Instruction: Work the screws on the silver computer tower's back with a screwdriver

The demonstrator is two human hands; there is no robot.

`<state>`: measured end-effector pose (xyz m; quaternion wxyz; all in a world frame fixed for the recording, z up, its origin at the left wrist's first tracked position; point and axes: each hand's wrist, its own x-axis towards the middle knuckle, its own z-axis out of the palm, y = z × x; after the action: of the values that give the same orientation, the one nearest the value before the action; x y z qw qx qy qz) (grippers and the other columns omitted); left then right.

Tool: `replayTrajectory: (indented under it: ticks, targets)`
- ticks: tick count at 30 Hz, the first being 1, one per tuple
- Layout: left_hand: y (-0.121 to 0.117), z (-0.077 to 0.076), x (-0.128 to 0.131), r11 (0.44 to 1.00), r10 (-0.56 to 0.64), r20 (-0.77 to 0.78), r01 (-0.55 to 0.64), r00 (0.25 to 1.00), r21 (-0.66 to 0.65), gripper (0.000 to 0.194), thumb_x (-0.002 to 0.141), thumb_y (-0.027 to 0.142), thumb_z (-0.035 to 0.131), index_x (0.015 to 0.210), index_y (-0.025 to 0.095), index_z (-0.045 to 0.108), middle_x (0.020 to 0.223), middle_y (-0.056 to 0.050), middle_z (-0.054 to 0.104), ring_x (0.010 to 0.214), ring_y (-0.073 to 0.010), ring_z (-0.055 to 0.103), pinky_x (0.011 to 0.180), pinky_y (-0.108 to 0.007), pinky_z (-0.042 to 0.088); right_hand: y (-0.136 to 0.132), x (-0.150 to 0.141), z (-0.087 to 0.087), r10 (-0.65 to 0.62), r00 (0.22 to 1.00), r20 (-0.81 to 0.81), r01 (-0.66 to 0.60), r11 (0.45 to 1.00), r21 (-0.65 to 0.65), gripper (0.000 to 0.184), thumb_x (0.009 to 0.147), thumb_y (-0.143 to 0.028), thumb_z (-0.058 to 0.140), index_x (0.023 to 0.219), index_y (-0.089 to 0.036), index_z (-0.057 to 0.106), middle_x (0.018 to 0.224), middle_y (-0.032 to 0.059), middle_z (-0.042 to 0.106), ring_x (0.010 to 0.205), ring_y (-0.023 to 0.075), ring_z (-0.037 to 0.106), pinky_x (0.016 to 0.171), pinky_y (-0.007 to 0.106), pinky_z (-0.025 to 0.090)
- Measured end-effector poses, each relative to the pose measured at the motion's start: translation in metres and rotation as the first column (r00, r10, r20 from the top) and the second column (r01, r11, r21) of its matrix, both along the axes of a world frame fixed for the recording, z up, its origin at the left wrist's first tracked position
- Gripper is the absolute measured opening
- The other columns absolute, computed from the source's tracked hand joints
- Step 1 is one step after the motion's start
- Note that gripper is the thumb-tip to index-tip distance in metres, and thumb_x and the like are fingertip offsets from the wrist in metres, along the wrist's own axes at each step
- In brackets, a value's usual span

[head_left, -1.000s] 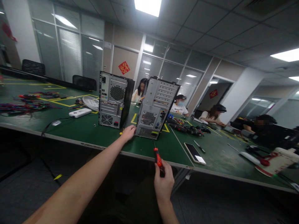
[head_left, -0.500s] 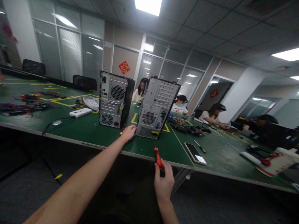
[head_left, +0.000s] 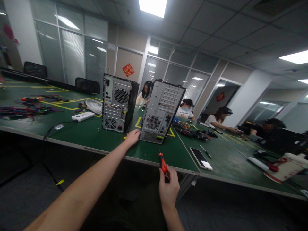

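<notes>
In the head view, our landmark is the silver computer tower (head_left: 163, 110), standing on the green table (head_left: 79, 136) with its back panel toward us. Our left hand (head_left: 132, 138) is against its lower left edge, fingers curled; we cannot tell whether they grip it or only rest there. Our right hand (head_left: 169, 184), below the tower on the near side, grasps a red-and-black screwdriver (head_left: 163, 163) by the handle. The blade points up at the tower's bottom edge, though we cannot tell if it touches.

Left of the tower stands a second tower (head_left: 114, 110); to its right lie a phone (head_left: 201, 158) and, just beside that, a thin tool (head_left: 205, 151).

Against half a second ago, both our hands, the screwdriver and the two towers look unchanged. What differs is beyond the tower, to the right: a co-worker's forearm (head_left: 222, 126) now stretches farther out over the table.
</notes>
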<state>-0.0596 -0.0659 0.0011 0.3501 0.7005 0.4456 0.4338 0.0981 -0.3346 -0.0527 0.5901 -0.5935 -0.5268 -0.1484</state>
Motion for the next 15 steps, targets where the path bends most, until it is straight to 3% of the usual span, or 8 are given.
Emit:
replayTrajectory:
  ticks: [3,5,12,15]
  targets:
    - [0.0014,-0.0009,-0.0002,1.000,-0.010,0.003,0.010,1.000,0.011,0.028,0.094,0.032,0.046,0.091,0.021,0.072,0.095,-0.006,0.076,0.090,-0.0203,0.069,0.078,-0.028,0.051,0.0004,0.0009,-0.0003,-0.035,0.997,0.069,0.034,0.999,0.013,0.029,0.103,-0.032,0.056,0.122,-0.018,0.072,0.121,0.0134,0.070,0.114,0.0248,0.068,0.098,0.041,0.057]
    - [0.0017,-0.0012,-0.0006,1.000,-0.013,0.001,0.013,1.000,0.019,0.029,0.094,0.032,0.046,0.091,0.021,0.072,0.095,-0.006,0.076,0.090,-0.0203,0.069,0.078,-0.028,0.051,0.0005,0.0010,0.0000,-0.049,0.995,0.084,0.048,0.999,0.011,0.031,0.103,-0.032,0.053,0.124,-0.019,0.072,0.125,0.0135,0.069,0.117,0.0251,0.067,0.101,0.042,0.055]
    - [0.0010,-0.0004,-0.0009,1.000,-0.009,-0.002,0.009,1.000,0.004,0.028,0.094,0.033,0.046,0.091,0.021,0.072,0.095,-0.006,0.076,0.090,-0.0206,0.069,0.077,-0.028,0.051,0.0002,0.0004,0.0014,-0.024,0.999,-0.042,0.023,1.000,-0.017,0.028,0.096,-0.042,0.067,0.108,-0.017,0.071,0.102,0.0113,0.074,0.085,0.0214,0.071,0.077,0.034,0.060]
    - [0.0002,0.0002,0.0001,1.000,0.002,-0.009,-0.002,1.000,0.012,0.028,0.094,0.032,0.046,0.090,0.022,0.072,0.093,-0.005,0.076,0.090,-0.0206,0.069,0.077,-0.028,0.050,0.0008,0.0019,0.0006,-0.026,1.000,0.011,0.026,1.000,-0.011,0.026,0.099,-0.037,0.063,0.113,-0.017,0.071,0.109,0.0123,0.072,0.097,0.0232,0.070,0.086,0.037,0.059]
